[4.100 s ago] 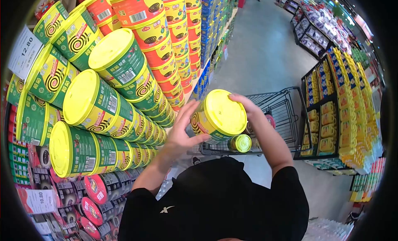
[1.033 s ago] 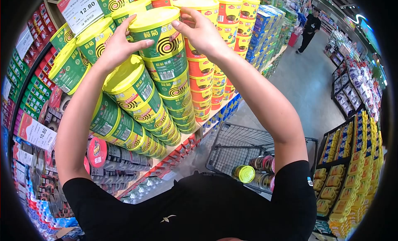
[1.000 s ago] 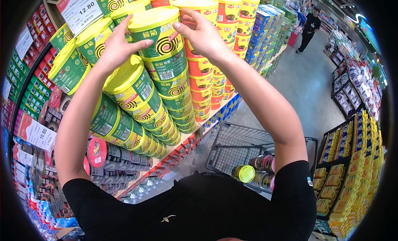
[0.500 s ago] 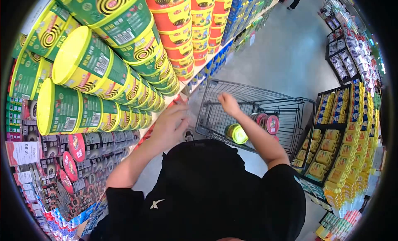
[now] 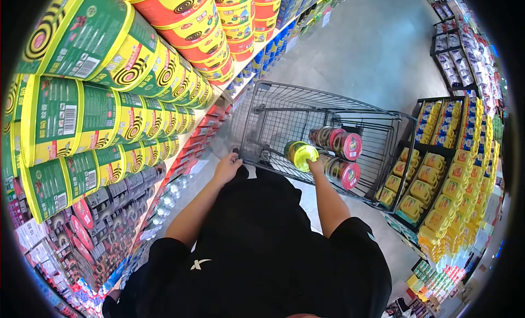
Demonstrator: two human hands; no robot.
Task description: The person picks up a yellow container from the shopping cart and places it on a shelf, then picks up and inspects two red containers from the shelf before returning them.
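Observation:
My right hand (image 5: 315, 168) is closed on the rim of a yellow-lidded tub of mosquito coils (image 5: 304, 156), which lies tilted inside the shopping cart (image 5: 333, 96). Beside it in the cart lie dark cylindrical containers with pink-red lids, one lid (image 5: 351, 146) behind and another lid (image 5: 350, 175) nearer me. My left hand (image 5: 228, 168) has its fingers curled around something dark at the cart's near left corner; what it grips is too small to make out.
Shelves on my left hold stacked green-and-yellow tubs (image 5: 98, 113) and red-and-yellow tubs (image 5: 191, 31). Below them are dark packs with pink-red lids (image 5: 82, 230). Racks of yellow bottles (image 5: 421, 192) stand right of the cart. Grey floor (image 5: 372, 50) stretches beyond the cart.
My right hand has come down onto the yellow-lidded tub and closed on it. My left hand has moved down from beside the shelf to the cart's corner. The view has shifted.

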